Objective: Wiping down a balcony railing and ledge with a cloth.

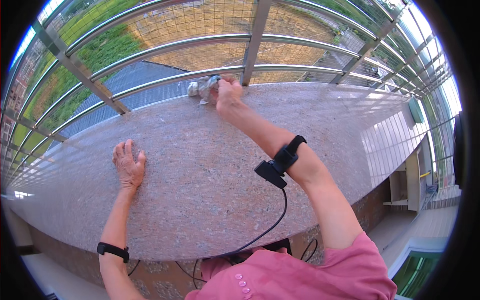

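Observation:
My right hand (228,92) grips a crumpled, light-coloured cloth (203,88) at the far edge of a speckled granite ledge (210,168), just below the lowest rail. The cloth bunches out to the left of my fingers and touches the stone there. On the left part of the ledge, my left hand (129,163) rests palm down with fingers slightly spread, holding nothing. A black strap with a small device (277,165) is around my right forearm, and a cable runs down from it. Another black strap (113,252) is around my left forearm.
Metal railings (255,41) with wire mesh line the ledge's far side, with a post close to my right hand. A green object (415,110) stands at the ledge's right end. Below on the right are open shelves (412,182). The cable (279,221) crosses the near edge.

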A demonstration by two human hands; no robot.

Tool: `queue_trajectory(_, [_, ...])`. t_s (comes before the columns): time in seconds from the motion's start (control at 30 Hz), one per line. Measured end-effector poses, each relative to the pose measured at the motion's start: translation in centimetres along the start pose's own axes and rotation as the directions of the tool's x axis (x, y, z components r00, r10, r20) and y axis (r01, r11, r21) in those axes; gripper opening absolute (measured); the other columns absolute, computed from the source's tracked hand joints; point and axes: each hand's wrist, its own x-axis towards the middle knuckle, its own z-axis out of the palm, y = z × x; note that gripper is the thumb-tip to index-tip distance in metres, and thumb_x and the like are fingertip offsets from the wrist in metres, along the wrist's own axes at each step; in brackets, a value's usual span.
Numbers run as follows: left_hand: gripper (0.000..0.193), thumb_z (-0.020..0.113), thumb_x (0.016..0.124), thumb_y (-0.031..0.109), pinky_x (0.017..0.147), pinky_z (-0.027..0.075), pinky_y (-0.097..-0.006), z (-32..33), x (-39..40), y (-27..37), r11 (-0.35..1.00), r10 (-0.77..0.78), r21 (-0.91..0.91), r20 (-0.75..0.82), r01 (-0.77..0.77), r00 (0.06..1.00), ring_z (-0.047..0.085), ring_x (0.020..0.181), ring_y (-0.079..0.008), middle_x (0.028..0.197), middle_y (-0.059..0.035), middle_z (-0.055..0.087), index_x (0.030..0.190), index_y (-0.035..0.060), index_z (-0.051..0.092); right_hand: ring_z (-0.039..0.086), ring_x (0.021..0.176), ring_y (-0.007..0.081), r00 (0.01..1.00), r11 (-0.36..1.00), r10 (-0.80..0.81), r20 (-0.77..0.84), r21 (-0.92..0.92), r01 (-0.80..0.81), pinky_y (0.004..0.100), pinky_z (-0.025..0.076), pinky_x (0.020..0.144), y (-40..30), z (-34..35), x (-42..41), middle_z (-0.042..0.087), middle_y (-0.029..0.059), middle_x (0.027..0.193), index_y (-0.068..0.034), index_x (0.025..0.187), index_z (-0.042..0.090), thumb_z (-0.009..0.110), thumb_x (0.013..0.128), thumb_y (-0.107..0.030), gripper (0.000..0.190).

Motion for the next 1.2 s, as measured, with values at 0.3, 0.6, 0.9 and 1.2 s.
queue_trajectory(0.3, [0.051,0.061,0.082,0.029,0.104,0.028,-0.0479,-0.1,0.0,0.0,1.0,0.005,0.0,0.017,-0.005,1.0,0.037,0.122,-0.0346,0.124,-0.0168,0.041,0.125,0.0068,0.046,0.059,0.082,0.017,0.989,0.984,-0.147,-0.011,-0.104,0.145,0.0348,0.054,0.072,-4.7,-7.0,1.2,0.056,0.0047,0.099,-0.009,0.101,0.051,0.055,0.088,-0.002,0.016])
queue_trajectory(0.6, [0.051,0.059,0.082,0.03,0.104,0.029,-0.0477,-0.5,-0.2,0.3,1.0,-0.028,0.0,0.029,0.028,0.999,0.035,0.123,-0.0341,0.124,-0.0168,0.041,0.125,0.0068,0.045,0.063,0.089,0.038,0.685,-0.29,-0.126,0.718,-0.687,0.667,0.0476,0.05,0.075,-4.3,-6.9,-2.2,0.056,0.0172,0.109,0.0,0.106,0.055,0.063,0.082,-0.033,0.041])
queue_trajectory(0.9, [0.052,0.062,0.08,0.029,0.103,0.029,-0.0474,-1.1,-0.3,0.1,0.999,-0.035,-0.007,0.038,0.035,0.999,0.035,0.123,-0.0344,0.124,-0.0164,0.041,0.125,0.0064,0.046,0.05,0.052,0.0103,0.895,0.853,-0.139,0.424,-0.408,0.326,0.0252,0.037,0.039,-5.5,-3.9,-1.6,0.059,0.0051,0.076,-0.006,0.097,0.05,0.047,0.093,-0.026,0.02])
queue_trajectory(1.2, [0.055,0.06,0.082,0.033,0.103,0.028,-0.0476,-0.8,-0.2,0.5,0.998,-0.067,-0.003,0.053,0.067,0.996,0.034,0.122,-0.0348,0.125,-0.018,0.04,0.127,0.0047,0.046,0.045,0.051,0.0086,0.967,0.958,-0.241,0.077,-0.143,0.25,0.0237,0.033,0.036,-5.9,4.3,-2.5,0.05,0.0003,0.072,-0.016,0.1,0.046,0.041,0.098,-0.03,0.015])
